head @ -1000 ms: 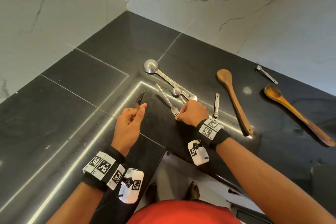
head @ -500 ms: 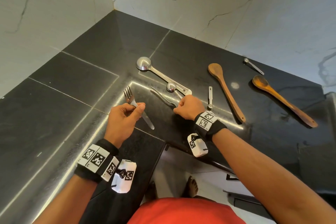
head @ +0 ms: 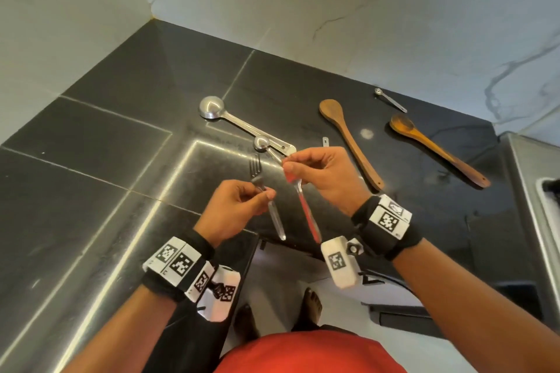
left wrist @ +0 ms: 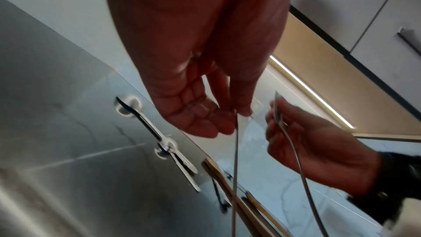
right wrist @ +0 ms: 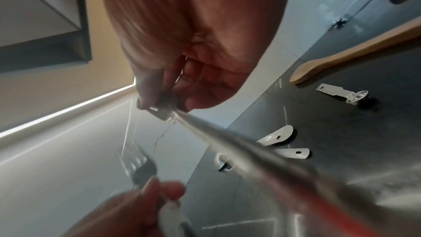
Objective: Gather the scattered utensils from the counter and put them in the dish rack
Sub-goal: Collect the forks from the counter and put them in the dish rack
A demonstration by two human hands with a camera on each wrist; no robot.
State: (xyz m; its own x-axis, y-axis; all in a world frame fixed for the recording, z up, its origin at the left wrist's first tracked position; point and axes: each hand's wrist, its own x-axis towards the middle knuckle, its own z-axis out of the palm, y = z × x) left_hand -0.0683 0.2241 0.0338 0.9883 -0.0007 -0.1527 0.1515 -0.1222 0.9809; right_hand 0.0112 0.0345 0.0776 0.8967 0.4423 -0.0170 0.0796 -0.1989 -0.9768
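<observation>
Black stone counter (head: 100,179) fills the middle of the head view, white marble walls across the top; a steel rim, perhaps a sink or rack edge, at the far right margin, contents not visible, and no dish rack can be made out for certain. Two wooden spoons lie right of centre: the nearer wooden spoon (head: 351,145) and the darker wooden spoon (head: 436,151), both bowl away, handles slanting toward lower right. Large steel measuring scoop (head: 212,107) up centre, its handle running down-right to a smaller scoop (head: 261,142) touching it; a tiny measuring spoon (head: 389,99) near the right wall; another small flat-handled piece mostly hidden behind the right hand. Both hands are raised over the counter's near edge at frame centre. Left hand (head: 235,206), fingers pinched on a fork (head: 266,191) at its neck, tines up and away, handle hanging toward the body. Right hand (head: 321,179), fingers clamped near the top of a second fork (head: 303,206), handle down, reflecting red. The two long axes run almost parallel, just beside each other, not touching. Judgement: next comes merging them into one hand. The remaining utensils lie beyond and right, nearer the right hand.
</observation>
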